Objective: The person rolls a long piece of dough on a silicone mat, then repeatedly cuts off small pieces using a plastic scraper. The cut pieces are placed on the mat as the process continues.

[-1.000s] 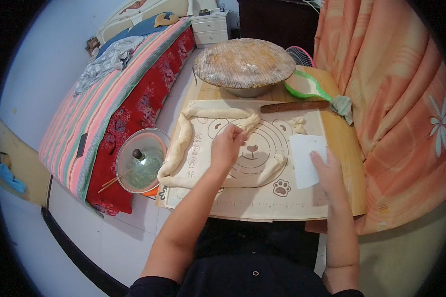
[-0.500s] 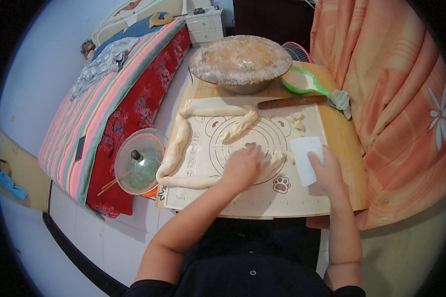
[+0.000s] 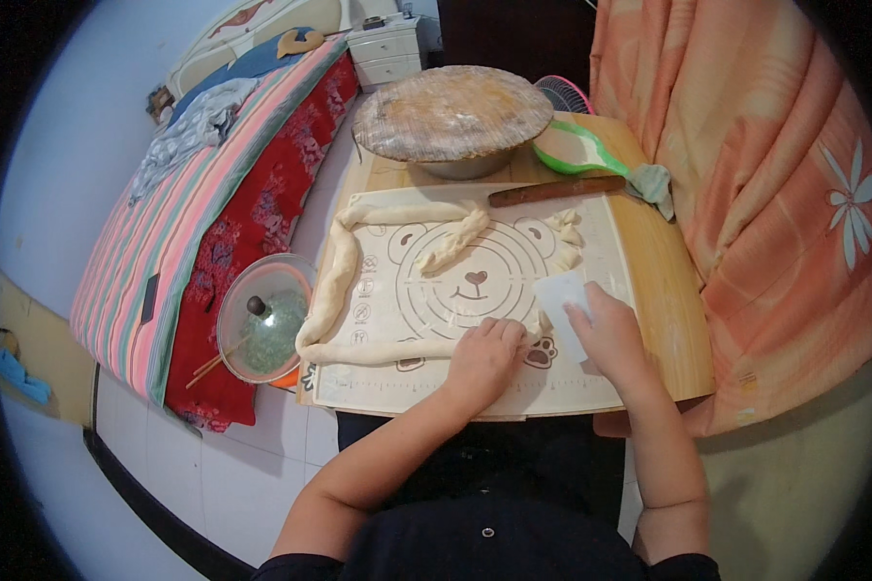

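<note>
One dark shirt (image 3: 436, 537) with a round button is close by, its lower part cut off. Two bare hands reach over one cream mat with a brown bear face (image 3: 601, 242). The left hand (image 3: 489, 351) lies palm down, fingers bent over the end of one long, pale, soft dough rope (image 3: 337, 271). It hides the dough under it, so I cannot tell how tightly it grips. The right hand (image 3: 606, 329) is closed on one thin, white, flat scraper (image 3: 562, 302), just beside that end; its fingers cover part of it.

The rope lies on the mat, along the near side, up the left and across the top, and its other end bends in. At least two small pale dough lumps (image 3: 568, 259) sit at the right; they run together, so counting is hard.

Left of the light wooden table (image 3: 673, 320) is one round see-through lid with a dark knob (image 3: 286, 324); the green stuff below is blurry. Two thin wooden sticks (image 3: 206, 368) poke out beside it.

Past the dough lies one brown wooden rolling pin (image 3: 557, 191). Farther back, one wide, round, tan lid (image 3: 452, 111) hides most of a grey bowl (image 3: 467, 168). One green plastic scoop (image 3: 601, 153) is beside them, its handle end covered by a grey-green cloth (image 3: 652, 187).
</note>
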`<state>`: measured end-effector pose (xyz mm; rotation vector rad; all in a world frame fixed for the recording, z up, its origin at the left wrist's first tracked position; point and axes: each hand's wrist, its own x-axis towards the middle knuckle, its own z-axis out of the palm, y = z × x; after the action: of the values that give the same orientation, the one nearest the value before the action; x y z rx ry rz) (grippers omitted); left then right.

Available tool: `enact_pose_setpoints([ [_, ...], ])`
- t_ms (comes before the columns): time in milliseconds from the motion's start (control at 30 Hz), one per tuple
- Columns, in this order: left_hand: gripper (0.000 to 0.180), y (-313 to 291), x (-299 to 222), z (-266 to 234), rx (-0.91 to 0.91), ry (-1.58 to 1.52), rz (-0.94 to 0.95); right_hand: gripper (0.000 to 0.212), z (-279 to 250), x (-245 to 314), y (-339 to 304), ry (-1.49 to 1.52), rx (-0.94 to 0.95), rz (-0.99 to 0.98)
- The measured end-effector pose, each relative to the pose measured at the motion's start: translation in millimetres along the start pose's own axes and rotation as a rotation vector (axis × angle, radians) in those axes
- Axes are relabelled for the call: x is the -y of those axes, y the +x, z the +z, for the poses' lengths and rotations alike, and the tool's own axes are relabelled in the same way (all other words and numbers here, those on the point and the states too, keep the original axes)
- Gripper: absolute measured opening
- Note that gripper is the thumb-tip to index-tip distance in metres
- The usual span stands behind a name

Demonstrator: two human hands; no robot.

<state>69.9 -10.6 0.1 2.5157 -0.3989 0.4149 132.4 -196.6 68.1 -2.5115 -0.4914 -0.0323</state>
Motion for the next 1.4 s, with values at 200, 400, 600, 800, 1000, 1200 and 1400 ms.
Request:
enact_pose_setpoints([
  [200, 0.018, -2, 2, 4, -0.002, 0.068, 0.043, 0.025, -1, 9, 11, -0.050, 0.239, -0.037],
  [400, 0.017, -4, 4, 4, 0.000, 0.101, 0.077, 0.023, 2, 3, 18, -0.190, 0.285, -0.237],
  [600, 0.018, -6, 1, 5, 0.001, 0.105, 0.087, 0.021, 27, -1, 17, -0.256, 0.298, -0.217],
  [800, 0.022, -6, 3, 9, -0.031, 0.007, 0.111, 0.024, 43, 0, 33, -0.270, 0.123, -0.035],
  [1000, 0.023, 20, 9, 17, -0.085, -0.144, -0.064, 0.027, 23, -18, 47, -0.203, -0.032, 0.042],
  [1200, 0.023, 16, 12, 17, -0.125, -0.219, -0.099, 0.026, 1, 9, 21, -0.114, 0.018, -0.047],
  [1400, 0.021, 13, 15, 17, -0.121, -0.221, -0.073, 0.024, 19, 14, 15, -0.125, 0.119, 0.028],
])
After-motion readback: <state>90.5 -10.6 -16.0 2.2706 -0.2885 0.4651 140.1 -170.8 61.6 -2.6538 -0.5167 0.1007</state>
